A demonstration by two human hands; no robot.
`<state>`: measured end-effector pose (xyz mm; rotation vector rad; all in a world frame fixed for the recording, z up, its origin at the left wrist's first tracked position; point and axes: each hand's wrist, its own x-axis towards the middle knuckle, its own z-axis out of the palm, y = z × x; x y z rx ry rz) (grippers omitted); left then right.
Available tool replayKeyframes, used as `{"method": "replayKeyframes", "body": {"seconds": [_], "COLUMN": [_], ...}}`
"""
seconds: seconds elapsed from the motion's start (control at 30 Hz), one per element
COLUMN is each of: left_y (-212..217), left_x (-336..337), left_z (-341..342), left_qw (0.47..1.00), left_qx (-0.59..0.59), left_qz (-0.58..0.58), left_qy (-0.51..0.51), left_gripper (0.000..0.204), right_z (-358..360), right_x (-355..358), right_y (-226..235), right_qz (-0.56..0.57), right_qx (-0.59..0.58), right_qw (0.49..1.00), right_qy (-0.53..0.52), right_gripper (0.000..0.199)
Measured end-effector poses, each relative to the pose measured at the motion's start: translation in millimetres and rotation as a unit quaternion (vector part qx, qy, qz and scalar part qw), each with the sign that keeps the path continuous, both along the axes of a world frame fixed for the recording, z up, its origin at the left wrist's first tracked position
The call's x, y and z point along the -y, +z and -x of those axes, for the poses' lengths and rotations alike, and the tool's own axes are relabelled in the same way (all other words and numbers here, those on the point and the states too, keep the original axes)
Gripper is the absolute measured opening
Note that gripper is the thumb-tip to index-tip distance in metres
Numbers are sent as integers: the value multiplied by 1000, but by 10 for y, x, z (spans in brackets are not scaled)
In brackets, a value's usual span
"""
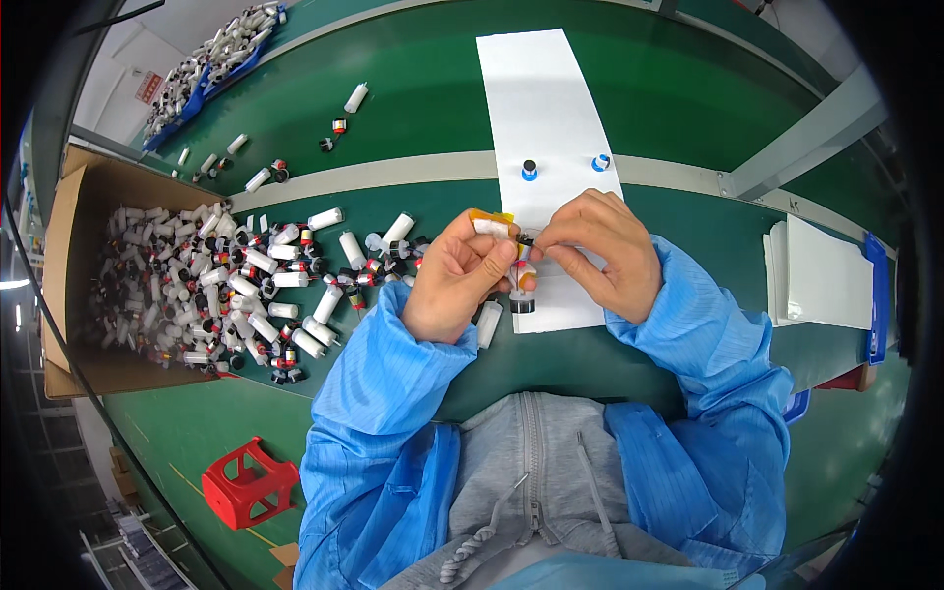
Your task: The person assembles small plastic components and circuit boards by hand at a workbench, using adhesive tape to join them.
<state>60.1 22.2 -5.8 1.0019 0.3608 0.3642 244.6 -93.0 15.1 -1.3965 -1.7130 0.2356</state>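
Note:
In front of my chest, my left hand point(447, 285) is closed on a small assembly point(522, 302) with a round black base, thin wires and orange-yellow film. A small white piece with yellow film point(492, 226) shows at the tips of its fingers. My right hand point(618, 261) meets it from the right, thumb and forefinger pinched on a tiny black part point(526, 239) at the top of the assembly. Just below the left hand a white cylinder point(489, 324) lies on the green table. Beneath both hands is a long white sheet point(536, 88).
Left, a tipped cardboard box point(61, 285) spills many white cylinders and black-red parts point(261, 295). Two small black-and-blue pieces point(529, 169) stand on the sheet. Blue trays of parts point(211, 74) sit far left. White sheets point(826, 270) lie right; a red stool point(249, 484) stands below.

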Motion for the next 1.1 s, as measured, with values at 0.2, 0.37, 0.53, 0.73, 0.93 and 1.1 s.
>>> {"method": "replayKeyframes", "body": {"seconds": [0.2,0.37,0.53,0.73,0.93,1.1], "left_y": [-42,-160,-34,-128,-112,-160], "left_x": [56,69,91,112,150,180], "left_z": [-37,-18,-42,-61,-70,-88], "left_qw": [999,997,981,988,990,990], "left_qx": [-22,-29,-50,-107,-115,-105], "left_qz": [-28,-8,143,81,13,-19], "left_qy": [-13,-76,-117,-80,-76,-90], "left_gripper": [28,40,31,33,37,41], "right_z": [-7,-40,-450,-376,-324,-267], "right_x": [21,27,237,503,511,671], "right_y": [8,58,-275,-536,-467,37], "right_qz": [-50,-62,2,51,83,208], "right_qx": [166,177,106,279,283,239], "right_qw": [984,981,979,937,932,938], "right_qy": [-47,-42,-175,-203,-212,-138], "right_gripper": [17,26,32,26,19,21]}}
